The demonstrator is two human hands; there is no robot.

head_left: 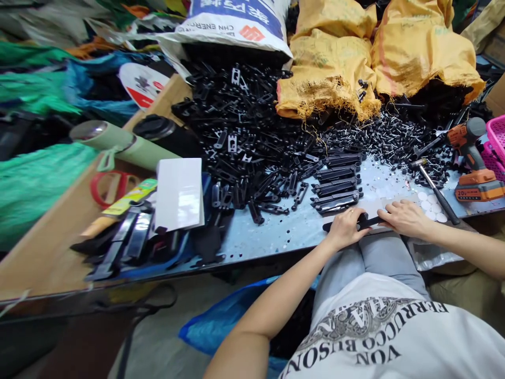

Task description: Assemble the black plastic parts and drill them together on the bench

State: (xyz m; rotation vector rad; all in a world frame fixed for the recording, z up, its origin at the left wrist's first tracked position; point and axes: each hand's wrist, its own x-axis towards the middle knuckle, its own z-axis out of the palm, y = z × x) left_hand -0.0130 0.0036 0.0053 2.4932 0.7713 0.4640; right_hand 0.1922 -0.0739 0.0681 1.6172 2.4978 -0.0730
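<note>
At the table's front edge, my left hand (pixel 347 227) is closed around a long black plastic part (pixel 369 222). The fingers of my right hand (pixel 407 217) are bent over the right end of the same part and press on it. Just beyond my hands lies a row of several similar black parts (pixel 337 184), side by side. To the right of my right hand are several white round discs (pixel 432 206) and a hammer (pixel 438 193) with a black handle. What lies under my fingers is hidden.
An orange cordless drill (pixel 469 152) stands at the right beside a pink basket (pixel 496 142). Heaps of black plastic pieces (pixel 240 126) and small screws (pixel 389 129) spill from yellow sacks (pixel 331 68). Scissors (pixel 104 188), a white box (pixel 179 193) and a green tumbler (pixel 118 139) lie left.
</note>
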